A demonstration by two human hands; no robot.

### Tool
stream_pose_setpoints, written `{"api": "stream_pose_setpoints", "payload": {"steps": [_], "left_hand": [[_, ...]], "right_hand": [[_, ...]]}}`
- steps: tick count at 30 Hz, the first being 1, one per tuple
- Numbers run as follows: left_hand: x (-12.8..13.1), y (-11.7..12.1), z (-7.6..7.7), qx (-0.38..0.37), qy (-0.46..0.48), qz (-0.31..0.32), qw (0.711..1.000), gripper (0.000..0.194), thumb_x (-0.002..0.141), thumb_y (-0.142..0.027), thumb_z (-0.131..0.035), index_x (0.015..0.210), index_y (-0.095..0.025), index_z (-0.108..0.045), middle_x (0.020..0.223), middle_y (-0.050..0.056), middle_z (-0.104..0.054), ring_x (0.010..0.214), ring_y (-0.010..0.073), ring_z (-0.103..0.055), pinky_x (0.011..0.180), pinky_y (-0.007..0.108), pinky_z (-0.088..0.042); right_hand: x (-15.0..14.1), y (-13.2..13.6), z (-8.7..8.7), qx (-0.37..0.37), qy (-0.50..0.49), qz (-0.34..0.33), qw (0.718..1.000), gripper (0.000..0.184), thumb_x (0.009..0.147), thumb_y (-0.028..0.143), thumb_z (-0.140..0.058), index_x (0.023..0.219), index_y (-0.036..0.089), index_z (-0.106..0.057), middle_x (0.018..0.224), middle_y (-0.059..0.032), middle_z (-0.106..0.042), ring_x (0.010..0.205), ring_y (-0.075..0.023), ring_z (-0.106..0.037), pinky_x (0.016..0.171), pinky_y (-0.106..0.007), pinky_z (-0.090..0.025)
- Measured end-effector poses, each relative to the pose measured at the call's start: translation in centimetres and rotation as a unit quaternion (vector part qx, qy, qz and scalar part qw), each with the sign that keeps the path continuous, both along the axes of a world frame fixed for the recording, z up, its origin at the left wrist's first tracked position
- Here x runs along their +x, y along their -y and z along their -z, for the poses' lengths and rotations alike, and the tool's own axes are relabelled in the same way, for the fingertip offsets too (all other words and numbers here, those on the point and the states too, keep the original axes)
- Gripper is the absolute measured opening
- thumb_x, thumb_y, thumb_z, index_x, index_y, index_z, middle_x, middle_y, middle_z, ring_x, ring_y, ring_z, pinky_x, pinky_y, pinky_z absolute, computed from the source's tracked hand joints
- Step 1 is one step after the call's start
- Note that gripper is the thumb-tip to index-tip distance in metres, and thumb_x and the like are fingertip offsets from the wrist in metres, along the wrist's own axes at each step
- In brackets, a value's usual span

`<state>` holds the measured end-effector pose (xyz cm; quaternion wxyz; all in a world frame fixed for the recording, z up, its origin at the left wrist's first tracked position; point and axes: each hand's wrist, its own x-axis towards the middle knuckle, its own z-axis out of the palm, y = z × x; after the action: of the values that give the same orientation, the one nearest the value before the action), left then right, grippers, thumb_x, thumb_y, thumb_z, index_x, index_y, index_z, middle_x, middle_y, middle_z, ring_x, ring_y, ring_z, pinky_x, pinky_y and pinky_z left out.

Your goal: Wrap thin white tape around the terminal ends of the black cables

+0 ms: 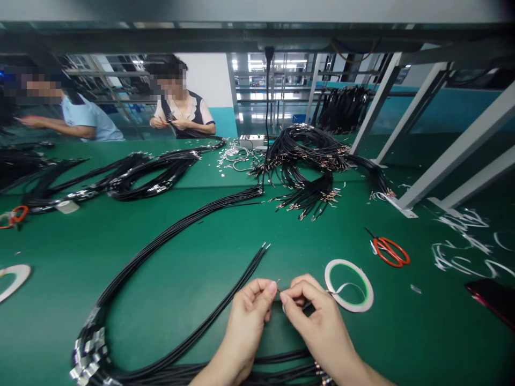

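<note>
My left hand [249, 316] and my right hand [317, 327] meet low in the middle of the view, fingertips almost touching. Between them a thin black wire with a bare metal tip [277, 281] sticks up, pinched by my left hand. My right hand pinches a dark wire end, partly hidden by its fingers. A narrow white strip runs into that hand from a white tape roll [349, 309] with a green core. A long black wire bundle [213, 311] passes just left of my left hand.
Several black wire bundles with metal terminals [306, 161] lie across the green mat bench [193, 257]. Orange-handled scissors [390, 252] and white scraps [462, 249] lie right. Two co-workers [181, 104] sit beyond a metal crossbar [241, 40], and white steel frame legs [442, 145] stand right.
</note>
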<state>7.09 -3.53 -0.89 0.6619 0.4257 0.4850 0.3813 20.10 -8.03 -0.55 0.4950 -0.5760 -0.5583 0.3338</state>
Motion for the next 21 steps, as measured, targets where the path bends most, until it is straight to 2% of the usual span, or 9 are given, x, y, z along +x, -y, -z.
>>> {"api": "stream_pose_setpoints", "payload": {"steps": [4,10,13,16,21], "left_hand": [[-0.1,0.0,-0.3,-0.003,0.006,-0.006,1.000,0.031,0.074,-0.043,-0.071,0.074,-0.013,-0.063,0.052,-0.007,-0.044,0.048,0.0055,-0.033,0.049,0.017,-0.027],[-0.7,-0.4,-0.7,-0.001,0.019,0.042,0.999,0.027,0.075,-0.037,-0.072,0.088,-0.014,-0.068,0.063,-0.002,-0.056,0.056,0.0075,-0.045,0.058,0.018,-0.038],[-1.0,-0.5,-0.2,0.054,-0.014,0.047,0.997,0.026,0.071,-0.032,-0.075,0.090,-0.015,-0.071,0.076,0.002,-0.062,0.066,0.0111,-0.054,0.064,0.021,-0.045],[-1.2,-0.5,0.3,0.133,-0.054,0.044,0.989,0.021,0.075,-0.031,-0.071,0.092,-0.018,-0.072,0.083,0.003,-0.061,0.075,0.0147,-0.058,0.069,0.024,-0.048],[-1.3,-0.3,0.5,0.180,-0.100,0.052,0.977,0.019,0.081,-0.031,-0.065,0.095,-0.019,-0.072,0.085,0.003,-0.060,0.073,0.0152,-0.060,0.065,0.025,-0.049]], "right_hand": [[0.0,-0.1,0.2,0.001,-0.001,0.003,1.000,0.018,0.088,0.020,-0.054,0.071,0.019,-0.059,0.078,-0.0008,-0.052,0.070,-0.0150,-0.051,0.063,-0.025,-0.040],[0.1,-0.2,0.4,-0.006,-0.009,0.022,1.000,0.017,0.088,0.020,-0.055,0.072,0.018,-0.060,0.077,-0.0010,-0.053,0.067,-0.0147,-0.051,0.060,-0.025,-0.040],[0.1,-0.2,0.3,-0.008,-0.010,0.027,1.000,0.018,0.088,0.021,-0.055,0.071,0.018,-0.059,0.077,-0.0011,-0.053,0.066,-0.0147,-0.051,0.060,-0.025,-0.040],[0.1,-0.1,0.1,-0.006,-0.011,0.027,1.000,0.018,0.088,0.022,-0.055,0.072,0.018,-0.060,0.078,-0.0012,-0.053,0.066,-0.0148,-0.051,0.060,-0.025,-0.040],[0.1,0.0,-0.1,0.000,-0.007,0.026,1.000,0.018,0.089,0.021,-0.054,0.072,0.018,-0.060,0.078,-0.0013,-0.054,0.067,-0.0150,-0.051,0.061,-0.025,-0.040]]}}
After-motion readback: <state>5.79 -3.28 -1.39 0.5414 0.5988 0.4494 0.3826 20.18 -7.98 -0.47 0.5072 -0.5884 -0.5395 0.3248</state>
